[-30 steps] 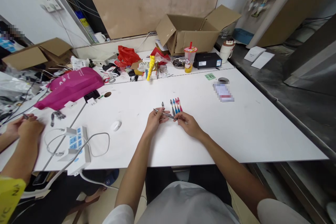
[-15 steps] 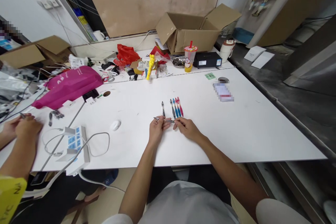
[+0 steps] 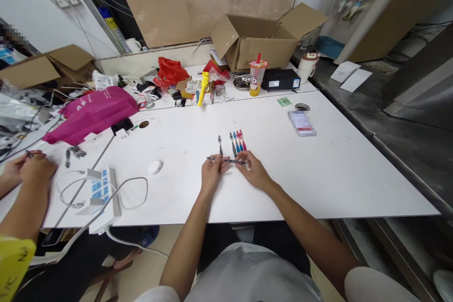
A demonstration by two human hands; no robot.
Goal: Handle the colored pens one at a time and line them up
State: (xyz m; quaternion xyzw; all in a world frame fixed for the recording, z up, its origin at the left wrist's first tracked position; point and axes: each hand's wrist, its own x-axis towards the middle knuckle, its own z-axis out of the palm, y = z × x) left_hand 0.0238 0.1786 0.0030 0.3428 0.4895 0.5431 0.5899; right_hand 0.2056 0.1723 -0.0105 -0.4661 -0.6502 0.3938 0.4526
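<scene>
Held level between my two hands is a slim dark-grey pen (image 3: 233, 161); I cannot tell whether it is whole or drawn apart. My left hand (image 3: 211, 173) is closed around its left part, whose tip sticks out beyond the fingers. Thumb and fingers of my right hand (image 3: 255, 170) pinch its right end. Just beyond my left fingers lies a clear-barrelled pen with dark ends (image 3: 220, 145). Beyond my right hand several pens lie side by side: a grey pen (image 3: 232, 144), blue pens (image 3: 237, 141) and red pens (image 3: 242, 139).
A white earbud-like case (image 3: 155, 166) and a power strip (image 3: 108, 198) with looping cables are left. Another person's hands (image 3: 33, 167) work at far left. A pink bag (image 3: 94, 113), a drink cup (image 3: 256, 80), an open carton (image 3: 262, 52) and a tape roll (image 3: 302, 107) stand farther back.
My right hand has shifted slightly right and now pinches the pen's far end. More of the dark shaft shows between my hands. The left hand stays nearly in place.
</scene>
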